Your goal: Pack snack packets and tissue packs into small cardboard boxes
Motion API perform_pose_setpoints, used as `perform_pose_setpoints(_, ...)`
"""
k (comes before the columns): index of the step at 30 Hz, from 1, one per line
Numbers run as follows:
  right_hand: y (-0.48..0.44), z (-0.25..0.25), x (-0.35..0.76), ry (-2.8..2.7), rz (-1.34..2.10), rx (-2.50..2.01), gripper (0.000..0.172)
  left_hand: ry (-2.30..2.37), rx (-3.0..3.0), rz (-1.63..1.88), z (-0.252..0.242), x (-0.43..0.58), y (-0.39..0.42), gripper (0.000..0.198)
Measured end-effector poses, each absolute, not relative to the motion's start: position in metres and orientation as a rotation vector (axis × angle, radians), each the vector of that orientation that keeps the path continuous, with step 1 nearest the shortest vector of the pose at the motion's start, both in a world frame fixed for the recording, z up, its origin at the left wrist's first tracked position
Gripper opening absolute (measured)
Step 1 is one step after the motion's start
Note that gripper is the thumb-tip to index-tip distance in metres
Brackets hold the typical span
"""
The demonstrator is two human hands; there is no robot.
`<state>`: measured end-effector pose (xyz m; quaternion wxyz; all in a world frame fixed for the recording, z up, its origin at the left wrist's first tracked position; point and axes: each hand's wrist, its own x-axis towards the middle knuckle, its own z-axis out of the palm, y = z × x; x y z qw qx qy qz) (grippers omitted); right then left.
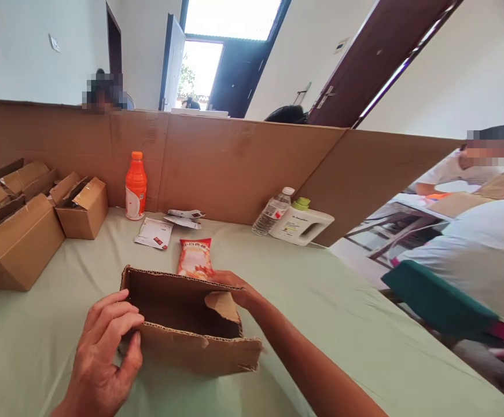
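Note:
An open cardboard box [191, 347] stands near the front middle of the green-covered table [321, 301], its inside dark with nothing visible in it. My left hand [108, 341] grips the box's left end, thumb outside the near wall and fingertips at the rim. My right hand [232, 284] reaches behind the box's far wall; its fingers are mostly hidden, beside a red and white packet [195, 258] that lies just beyond the box. What the right hand holds, if anything, cannot be made out.
Several open cardboard boxes [21, 243] stand at the left. Near the cardboard partition [234, 168] are an orange bottle [136, 188], flat white packets [154, 233], a clear bottle [273, 213] and a white jug [297, 226]. People sit beyond and at the right.

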<state>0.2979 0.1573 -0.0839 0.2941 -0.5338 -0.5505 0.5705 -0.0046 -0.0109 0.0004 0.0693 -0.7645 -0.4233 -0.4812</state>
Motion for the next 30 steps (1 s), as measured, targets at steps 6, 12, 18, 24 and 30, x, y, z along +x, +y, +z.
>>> perform_pose_setpoints(6,0.081,-0.066,0.403,-1.372,1.520,-1.708,0.048,-1.267,-2.343,-1.480,0.000,-0.007,-0.005,0.027)
perform_pose_setpoints(12,0.111,-0.081,0.386,-1.206,1.335,-1.718,0.052,-1.297,-2.346,-1.385,0.006,-0.008,-0.007,0.025)
perform_pose_setpoints(18,0.123,-0.098,0.348,-1.182,1.344,-1.528,0.051,-1.304,-2.373,-1.282,0.012,-0.013,-0.016,0.022)
perform_pose_setpoints(24,0.095,-0.085,0.368,-1.077,1.201,-1.484,0.056,-1.306,-2.395,-1.293,0.011,-0.014,-0.017,0.023)
perform_pose_setpoints(30,0.065,-0.010,0.368,-0.961,0.707,-1.162,0.036,-1.337,-2.383,-1.345,0.008,-0.010,-0.016,0.024)
